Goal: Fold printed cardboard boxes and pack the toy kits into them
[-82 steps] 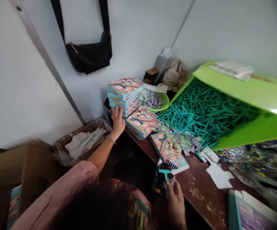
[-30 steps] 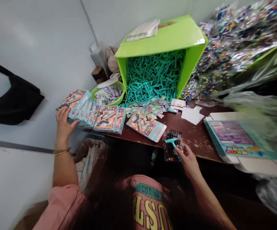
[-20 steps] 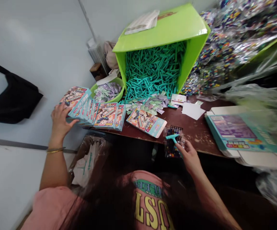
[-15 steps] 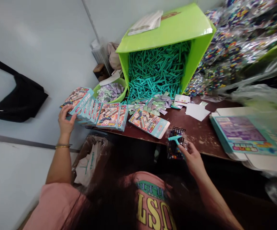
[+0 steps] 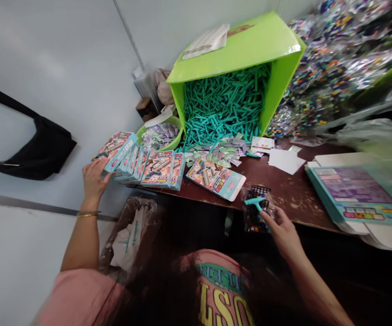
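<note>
My left hand (image 5: pixel 95 179) is at the far left of a row of printed teal boxes, its fingers curled on the lower edge of the end box (image 5: pixel 116 147). The boxes lean against one another on the table's edge. In my right hand (image 5: pixel 282 226) are a teal T-shaped plastic tool (image 5: pixel 255 202) and a clear bag (image 5: pixel 257 222) with a black grid and small coloured pieces. The bag hangs over the table's front edge, the tool lying across it. Left of the bag lies a flat printed box (image 5: pixel 216 177) with a white end.
A lime-green bin (image 5: pixel 286 86) on its side holds many teal tools. Small sachets (image 5: pixel 225 151) lie before it, and more fill a green bowl (image 5: pixel 179 136). White cards (image 5: pixel 287 160) and flattened boxes (image 5: pixel 355 190) are at right. A plastic-lined carton (image 5: pixel 131 235) stands below.
The view has shifted slightly, so the table's things appear a little lower and to the right. My left hand has moved slightly down against the end box. My right hand keeps its hold.
</note>
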`<state>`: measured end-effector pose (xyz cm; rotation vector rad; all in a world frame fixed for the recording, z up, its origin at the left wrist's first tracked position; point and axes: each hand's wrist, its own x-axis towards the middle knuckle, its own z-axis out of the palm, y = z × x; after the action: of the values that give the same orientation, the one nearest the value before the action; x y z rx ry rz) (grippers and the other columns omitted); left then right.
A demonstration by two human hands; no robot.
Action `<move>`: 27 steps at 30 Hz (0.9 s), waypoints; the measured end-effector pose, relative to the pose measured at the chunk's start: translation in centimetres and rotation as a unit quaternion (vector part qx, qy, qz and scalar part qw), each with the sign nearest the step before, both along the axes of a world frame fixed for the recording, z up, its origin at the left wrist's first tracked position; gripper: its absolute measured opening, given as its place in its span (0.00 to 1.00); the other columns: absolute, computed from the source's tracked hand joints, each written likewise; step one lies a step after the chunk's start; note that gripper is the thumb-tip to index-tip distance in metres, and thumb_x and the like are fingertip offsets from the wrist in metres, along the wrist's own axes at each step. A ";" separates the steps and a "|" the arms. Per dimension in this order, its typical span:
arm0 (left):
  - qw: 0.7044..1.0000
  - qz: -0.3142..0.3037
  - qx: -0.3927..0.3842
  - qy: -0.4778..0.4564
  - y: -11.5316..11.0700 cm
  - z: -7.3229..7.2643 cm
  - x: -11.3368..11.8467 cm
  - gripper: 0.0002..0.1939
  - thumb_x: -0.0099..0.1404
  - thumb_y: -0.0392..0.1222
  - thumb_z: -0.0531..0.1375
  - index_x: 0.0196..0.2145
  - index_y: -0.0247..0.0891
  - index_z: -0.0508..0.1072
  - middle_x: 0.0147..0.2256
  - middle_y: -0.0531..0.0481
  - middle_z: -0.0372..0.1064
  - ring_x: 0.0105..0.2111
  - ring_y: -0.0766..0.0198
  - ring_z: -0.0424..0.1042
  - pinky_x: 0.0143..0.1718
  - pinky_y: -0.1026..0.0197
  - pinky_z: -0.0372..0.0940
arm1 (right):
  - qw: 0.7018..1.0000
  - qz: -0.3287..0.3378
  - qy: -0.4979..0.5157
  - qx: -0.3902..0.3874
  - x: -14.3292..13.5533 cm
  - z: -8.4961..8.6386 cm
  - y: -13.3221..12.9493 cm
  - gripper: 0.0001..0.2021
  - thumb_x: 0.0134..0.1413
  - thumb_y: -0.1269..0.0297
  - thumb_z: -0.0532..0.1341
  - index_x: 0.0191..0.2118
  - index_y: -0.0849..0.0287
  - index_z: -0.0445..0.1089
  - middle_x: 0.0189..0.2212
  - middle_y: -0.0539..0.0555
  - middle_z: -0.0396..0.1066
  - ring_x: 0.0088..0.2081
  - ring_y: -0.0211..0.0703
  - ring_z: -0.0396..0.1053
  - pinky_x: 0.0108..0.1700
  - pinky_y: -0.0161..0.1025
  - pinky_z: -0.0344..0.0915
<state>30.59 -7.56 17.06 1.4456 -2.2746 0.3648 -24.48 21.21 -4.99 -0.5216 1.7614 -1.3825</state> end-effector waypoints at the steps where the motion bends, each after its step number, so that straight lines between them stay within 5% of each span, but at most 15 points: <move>1: 1.000 0.009 -0.024 0.006 0.3 0.2 -0.1 0.25 0.68 0.50 0.61 0.60 0.38 0.70 0.59 0.35 0.71 0.62 0.45 0.66 0.65 0.42 0.53 | 1.000 0.007 0.001 -0.001 0.0 0.1 -0.1 0.35 0.39 0.36 0.72 0.50 0.53 0.72 0.48 0.54 0.77 0.52 0.52 0.74 0.61 0.48 0.67; 7: 0.989 -0.014 -0.141 0.038 4.9 -0.1 -3.7 0.25 0.64 0.51 0.65 0.57 0.44 0.73 0.56 0.38 0.71 0.65 0.43 0.62 0.66 0.37 0.53 | 1.000 0.003 -0.006 -0.014 0.2 0.7 -0.4 0.35 0.38 0.36 0.73 0.49 0.54 0.72 0.51 0.56 0.77 0.54 0.55 0.74 0.61 0.50 0.68; 11: 0.989 -0.116 -0.089 0.011 8.0 -4.5 -9.5 0.21 0.62 0.47 0.68 0.54 0.52 0.77 0.53 0.41 0.73 0.60 0.44 0.68 0.65 0.39 0.54 | 1.000 -0.002 -0.009 -0.018 0.6 1.2 -0.8 0.37 0.37 0.34 0.73 0.48 0.55 0.72 0.46 0.57 0.79 0.50 0.56 0.76 0.58 0.53 0.69; 15: 0.985 -0.173 0.005 -0.015 7.7 -9.5 -14.0 0.23 0.67 0.50 0.65 0.58 0.48 0.74 0.54 0.38 0.74 0.58 0.44 0.70 0.61 0.42 0.58 | 0.999 -0.002 -0.001 -0.032 0.8 1.8 -0.7 0.34 0.39 0.35 0.73 0.47 0.55 0.72 0.44 0.57 0.80 0.48 0.55 0.76 0.55 0.51 0.71; 21: 0.991 -0.108 0.075 0.039 5.8 -10.6 -15.6 0.25 0.71 0.50 0.60 0.63 0.45 0.69 0.65 0.36 0.63 0.69 0.41 0.54 0.69 0.32 0.43 | 1.000 -0.014 -0.008 -0.020 0.1 1.5 0.3 0.34 0.40 0.35 0.72 0.47 0.56 0.72 0.44 0.57 0.79 0.48 0.54 0.75 0.57 0.50 0.67; 24: 0.990 -0.066 0.029 0.118 8.0 -11.5 -18.1 0.25 0.71 0.46 0.60 0.64 0.44 0.67 0.68 0.34 0.55 0.72 0.41 0.47 0.71 0.30 0.40 | 0.999 -0.009 -0.031 -0.037 -0.7 1.8 0.0 0.31 0.43 0.39 0.71 0.48 0.55 0.71 0.44 0.54 0.78 0.47 0.50 0.74 0.56 0.48 0.67; 27: 0.967 -0.147 0.087 0.187 12.5 -14.2 -22.7 0.22 0.73 0.44 0.57 0.63 0.44 0.68 0.61 0.35 0.66 0.66 0.46 0.62 0.67 0.37 0.55 | 0.997 -0.009 -0.028 -0.077 -2.5 2.7 -2.0 0.27 0.47 0.43 0.70 0.47 0.54 0.71 0.43 0.52 0.77 0.46 0.47 0.73 0.55 0.45 0.66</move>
<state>7.89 4.92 2.90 1.1114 -2.1970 -0.1890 -26.96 19.19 -2.24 -0.5443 1.6270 -1.5392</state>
